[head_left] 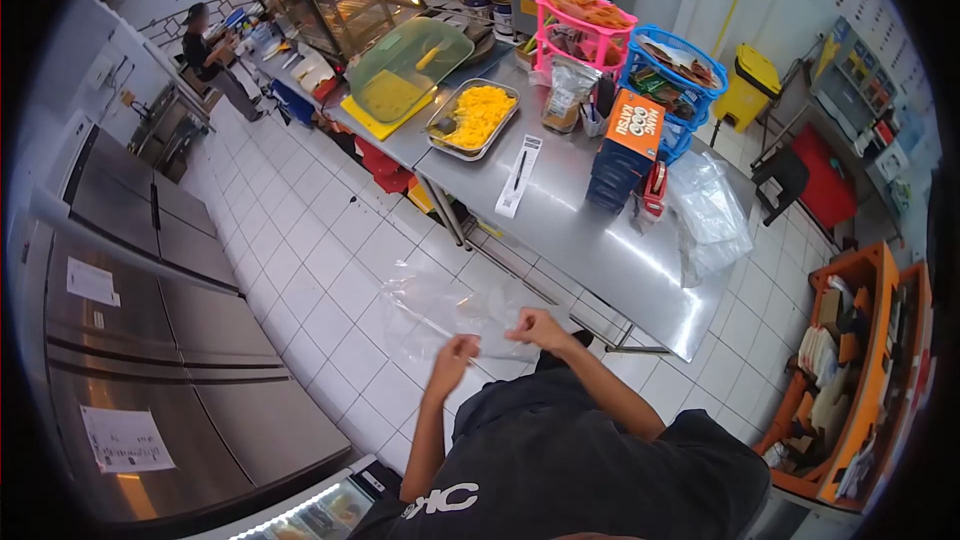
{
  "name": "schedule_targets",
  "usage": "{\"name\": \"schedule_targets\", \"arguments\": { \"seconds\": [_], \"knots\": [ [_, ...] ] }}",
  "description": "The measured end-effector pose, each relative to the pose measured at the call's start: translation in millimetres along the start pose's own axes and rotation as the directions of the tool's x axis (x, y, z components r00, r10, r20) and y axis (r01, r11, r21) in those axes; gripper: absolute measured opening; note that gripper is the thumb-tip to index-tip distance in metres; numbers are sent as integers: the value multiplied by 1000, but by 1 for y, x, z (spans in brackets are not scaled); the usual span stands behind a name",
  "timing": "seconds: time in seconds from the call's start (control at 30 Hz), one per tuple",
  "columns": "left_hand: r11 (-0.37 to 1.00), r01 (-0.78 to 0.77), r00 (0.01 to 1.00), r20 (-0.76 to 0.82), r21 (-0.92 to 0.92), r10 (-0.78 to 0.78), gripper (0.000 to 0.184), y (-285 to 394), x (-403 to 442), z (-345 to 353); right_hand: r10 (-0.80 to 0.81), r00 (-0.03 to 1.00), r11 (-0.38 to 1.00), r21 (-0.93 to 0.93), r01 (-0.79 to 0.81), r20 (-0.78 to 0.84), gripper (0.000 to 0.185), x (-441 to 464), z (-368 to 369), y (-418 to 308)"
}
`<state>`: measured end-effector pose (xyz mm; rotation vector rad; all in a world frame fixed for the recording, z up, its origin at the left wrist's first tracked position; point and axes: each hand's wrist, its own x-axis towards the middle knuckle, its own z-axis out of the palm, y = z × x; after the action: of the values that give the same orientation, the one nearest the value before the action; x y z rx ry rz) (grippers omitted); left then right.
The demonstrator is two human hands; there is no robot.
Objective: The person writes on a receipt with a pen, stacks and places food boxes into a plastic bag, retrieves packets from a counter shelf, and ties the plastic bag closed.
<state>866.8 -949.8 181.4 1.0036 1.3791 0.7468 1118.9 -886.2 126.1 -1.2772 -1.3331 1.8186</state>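
Observation:
A clear plastic bag [435, 310] hangs spread out over the white floor tiles in front of my body. My left hand [459, 350] pinches its near edge, fingers closed. At the bag's right side my right hand [538, 328] also has its fingers closed on the thin plastic. Both hands are a short way apart, in front of the steel table [600, 255]. The bag's far edge is hard to make out against the tiles.
On the table stand a metal tray of yellow food [480, 118], an orange-and-dark box stack [628, 145], pink [590, 35] and blue baskets [680, 70], and a pile of clear bags [708, 205]. Steel refrigerators [110, 340] line the left. A person [215, 60] stands far back.

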Motion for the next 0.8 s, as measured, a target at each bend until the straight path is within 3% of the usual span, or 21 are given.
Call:
{"name": "schedule_targets", "arguments": {
  "seconds": [0.03, 0.07, 0.1, 0.17, 0.23, 0.3, 0.33, 0.37, 0.4, 0.43, 0.47, 0.5, 0.53, 0.57, 0.6, 0.63, 0.73, 0.77, 0.8],
  "knots": [
    [986, 74, 994, 97, -149, -60, 36, -17, -9, 10, 2, 1000, 1000, -11, -2, 4, 25, 1, 22, 8],
    [981, 128, 986, 129, -143, -109, 47, -27, -15, 17, -93, 994, 985, -137, 100, 58, 32, 3, 44, 21],
    [966, 155, 987, 79, -206, -142, 43, -34, -20, 24, -178, 976, 946, -253, 205, 123, 39, 5, 64, 28],
    [943, 188, 982, 36, -276, -186, 40, -53, -30, 21, -151, 970, 938, -281, 201, 190, 41, -12, 98, 7],
    [953, 44, 998, 45, -299, -32, 24, -76, -35, 0, -114, 934, 894, -374, 245, 339, 39, -18, 110, 9],
    [975, 2, 992, -121, -220, -29, 31, -99, -45, -37, 53, 973, 988, -154, -18, 227, 31, -19, 90, 20],
    [994, -40, 961, -276, -99, 11, 32, -116, -53, -63, -66, 996, 994, -82, 71, 64, 25, -20, 64, 18],
    [963, -129, 862, -454, 238, 227, 32, -133, -61, -94, -89, 971, 992, -113, 65, -224, 25, -25, 34, 9],
    [992, -25, 838, -539, 127, 90, 31, -134, -77, -115, -88, 972, 991, -118, 63, -218, 25, -29, 3, 0],
    [972, -99, 737, -640, 214, 216, 29, -153, -84, -140, -188, 907, 899, -437, 5, -376, 15, -37, -24, -5],
    [955, -72, 710, -658, 289, 252, 29, -123, -101, -141, -325, 816, 714, -690, -120, -479, 6, -47, -33, -3],
    [941, -63, 637, -713, 332, 294, 25, -124, -94, -136, -316, 819, 713, -689, -127, -479, 6, -46, -19, 5],
    [926, -51, 557, -759, 375, 338, 21, -124, -88, -127, -507, 749, 707, -703, 78, -427, 7, -34, 7, 19],
    [923, -68, 637, -695, 379, 333, 20, -116, -84, -113, -672, 635, 658, -700, 276, -381, 8, -27, 38, 30],
    [920, -90, 709, -624, 382, 329, 19, -103, -78, -95, -406, 850, 752, -651, 103, -336, 7, -40, 73, 8],
    [922, -200, 758, -544, 331, 359, 13, -86, -79, -75, -397, 855, 754, -650, 96, -334, 7, -42, 72, 18],
    [961, -62, 738, -636, 268, 225, 13, -170, -76, -140, -579, 761, 693, -667, 272, -292, 12, -36, 47, 40],
    [984, -30, 779, -613, 176, 134, 13, -157, -100, -171, -347, 868, 784, -618, 61, -354, 15, -57, 9, -4],
    [996, 12, 814, -579, 84, 39, 18, -138, -125, -190, -86, 912, 814, -557, -168, -401, 18, -81, -19, -53]
  ]
}}
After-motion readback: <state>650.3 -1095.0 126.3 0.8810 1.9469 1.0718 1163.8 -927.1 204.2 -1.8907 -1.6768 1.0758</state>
